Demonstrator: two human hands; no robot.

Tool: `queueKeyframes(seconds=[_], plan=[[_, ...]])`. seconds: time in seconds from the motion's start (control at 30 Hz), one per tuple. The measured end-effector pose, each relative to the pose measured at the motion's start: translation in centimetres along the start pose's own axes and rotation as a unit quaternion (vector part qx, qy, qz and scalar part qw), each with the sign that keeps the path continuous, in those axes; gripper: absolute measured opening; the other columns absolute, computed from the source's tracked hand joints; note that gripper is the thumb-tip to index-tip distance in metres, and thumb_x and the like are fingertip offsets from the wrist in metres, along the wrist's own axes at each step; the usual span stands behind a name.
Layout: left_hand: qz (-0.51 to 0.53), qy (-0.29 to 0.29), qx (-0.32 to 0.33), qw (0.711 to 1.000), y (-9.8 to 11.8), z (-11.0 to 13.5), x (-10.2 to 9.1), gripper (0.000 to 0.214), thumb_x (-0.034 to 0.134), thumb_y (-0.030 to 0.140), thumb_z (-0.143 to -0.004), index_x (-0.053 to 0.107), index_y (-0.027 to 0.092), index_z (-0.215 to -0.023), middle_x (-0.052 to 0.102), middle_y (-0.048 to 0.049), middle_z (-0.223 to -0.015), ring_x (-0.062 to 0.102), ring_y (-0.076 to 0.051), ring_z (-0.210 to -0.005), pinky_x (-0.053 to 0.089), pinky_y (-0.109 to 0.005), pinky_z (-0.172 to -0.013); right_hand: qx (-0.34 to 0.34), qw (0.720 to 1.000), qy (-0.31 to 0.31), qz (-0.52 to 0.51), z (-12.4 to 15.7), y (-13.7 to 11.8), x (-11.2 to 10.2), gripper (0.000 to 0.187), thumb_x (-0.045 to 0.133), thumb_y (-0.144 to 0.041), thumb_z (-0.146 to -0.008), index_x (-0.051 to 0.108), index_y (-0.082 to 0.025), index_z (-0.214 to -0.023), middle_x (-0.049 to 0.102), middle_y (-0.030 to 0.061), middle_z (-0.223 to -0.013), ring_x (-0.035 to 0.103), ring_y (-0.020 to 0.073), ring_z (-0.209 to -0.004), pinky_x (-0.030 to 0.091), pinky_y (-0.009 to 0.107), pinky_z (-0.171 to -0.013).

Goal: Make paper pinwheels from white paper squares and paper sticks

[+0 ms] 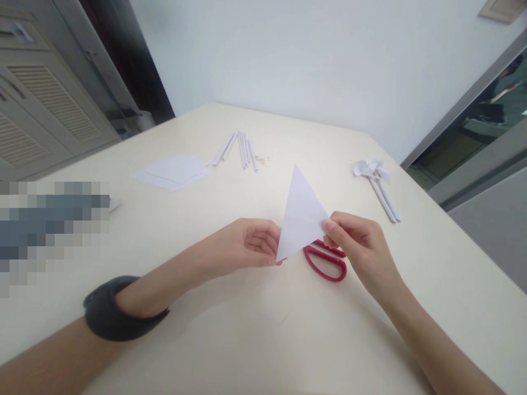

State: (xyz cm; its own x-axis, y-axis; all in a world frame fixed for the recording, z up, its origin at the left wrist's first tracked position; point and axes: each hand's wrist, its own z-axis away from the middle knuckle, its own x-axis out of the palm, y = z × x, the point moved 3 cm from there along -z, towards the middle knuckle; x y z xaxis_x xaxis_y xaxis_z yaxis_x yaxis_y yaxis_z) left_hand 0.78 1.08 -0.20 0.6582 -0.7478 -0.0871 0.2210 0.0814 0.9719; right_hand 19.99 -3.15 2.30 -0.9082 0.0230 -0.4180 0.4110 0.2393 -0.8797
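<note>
Pale wall [288, 55] rises behind a cream-coloured bench [247, 356], with a louvred cabinet [53, 104] off to the left and a window [489, 120] at the right. Above the near middle of the bench a white paper triangle [302, 216] is held up between the two hands. Its longest edge faces the left hand [242, 244], running steeply from the top tip down to the lower left corner and leaning only slightly. Opposite that edge, the remaining corner sits in the right hand [358, 236], thumb in front and fingers behind in a firm-looking pinch. At the lower left corner the left fingers curl loosely, some tips passing behind the paper; whether they grip it or merely steady it, I cannot tell. Both hands are thus at the paper, neither clearly nearer, while the top tip points away from the body, untouched.

Red-handled scissors [343, 271] lie on the bench just below the right hand, partly covered by it and the paper; their blades are hidden. They are the closest obstacle on that side. Farther off, flat white sheets [171, 174] overlap at the left, rolled paper sticks [242, 151] lie near the back beside small yellowish bits [261, 160], and white pinwheels [370, 169] rest at the right, well apart from the hands. Nothing separates the paper from either hand.
</note>
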Motion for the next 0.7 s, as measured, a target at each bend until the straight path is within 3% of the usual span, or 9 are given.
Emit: queueKeyframes(seconds=[0.17, 0.23, 0.4, 0.7], plan=[[0.059, -0.048, 0.019, 0.997, 1.3, 0.5, 0.7, 0.047, 0.071, 0.014, -0.068, 0.056, 0.022, -0.113, 0.061, -0.0061, -0.115, 0.054, -0.022, -0.109, 0.044, -0.035, -0.090, -0.006, 1.000, -0.016, 0.004, 0.1, -0.2, 0.2, 0.033, 0.046, -0.026, -0.091, 0.046, -0.017, -0.058, 0.043, -0.0040, -0.059, 0.038, 0.0084, -0.057, 0.028, 0.024, -0.054], [0.085, -0.035, 0.005, 0.996, 1.7, 0.7, 1.0, 0.043, 0.067, 0.017, -0.074, 0.056, 0.021, -0.115, 0.065, -0.0066, -0.110, 0.058, -0.021, -0.104, 0.044, -0.037, -0.091, -0.013, 0.999, -0.037, 0.006, 0.2, -0.2, 0.7, 0.033, 0.046, -0.025, -0.090, 0.046, -0.017, -0.059, 0.044, -0.0039, -0.060, 0.039, 0.0083, -0.057, 0.028, 0.024, -0.054], [0.104, 0.005, -0.032, 0.994, 1.2, 0.6, 1.2, 0.026, 0.059, 0.012, -0.076, 0.066, 0.018, -0.101, 0.072, -0.0059, -0.093, 0.065, -0.021, -0.089, 0.047, -0.035, -0.082, -0.024, 0.997, -0.059, 0.040, 0.4, -0.3, 1.2, 0.031, 0.047, -0.023, -0.089, 0.050, -0.017, -0.059, 0.047, -0.0035, -0.059, 0.039, 0.0088, -0.056, 0.028, 0.025, -0.053], [0.120, -0.006, -0.018, 0.993, 0.6, 0.3, 0.8, 0.047, 0.057, 0.002, -0.068, 0.064, 0.021, -0.110, 0.071, -0.0052, -0.101, 0.063, -0.022, -0.095, 0.045, -0.034, -0.085, -0.026, 0.998, -0.041, 0.036, 0.4, -0.7, 0.6, 0.032, 0.047, -0.025, -0.090, 0.048, -0.017, -0.059, 0.046, -0.0030, -0.060, 0.040, 0.0094, -0.058, 0.029, 0.024, -0.056]])
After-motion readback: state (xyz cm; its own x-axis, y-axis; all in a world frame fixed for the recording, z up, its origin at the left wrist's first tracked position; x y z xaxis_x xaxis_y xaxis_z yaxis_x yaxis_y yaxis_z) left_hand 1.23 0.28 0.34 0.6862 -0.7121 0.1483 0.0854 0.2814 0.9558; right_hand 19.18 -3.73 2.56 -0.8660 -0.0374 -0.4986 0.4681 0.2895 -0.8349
